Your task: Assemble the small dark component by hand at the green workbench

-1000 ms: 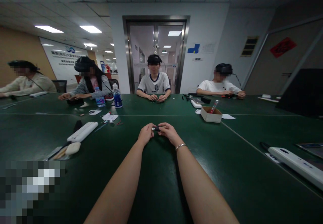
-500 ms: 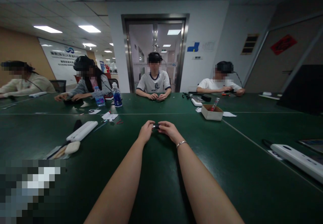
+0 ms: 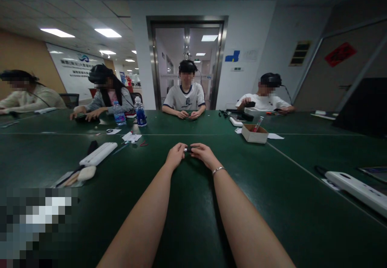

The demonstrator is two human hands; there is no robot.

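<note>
Between my hands, just above the green table [image 3: 193,203], is a small slim object [image 3: 188,150], black toward the right with a shiny silver end at the left. It is too small for me to tell its kind. My left hand [image 3: 175,156] pinches the silver end between thumb and fingers. Closed on the black part is my right hand [image 3: 204,155], with a silver bracelet [image 3: 218,170] at its wrist. The fingertips hide part of the object.
A white power strip [image 3: 99,154] and a pale rounded item [image 3: 87,173] lie to the left. Two bottles [image 3: 140,114] stand farther back. An open box [image 3: 254,134] holds a red-and-clear tube. Another white power strip [image 3: 356,189] is at right. Several people sit across the table.
My hands keep their pinch on the small object, almost unmoved. Across the table at right, a person has raised one hand with a dark item in it.
</note>
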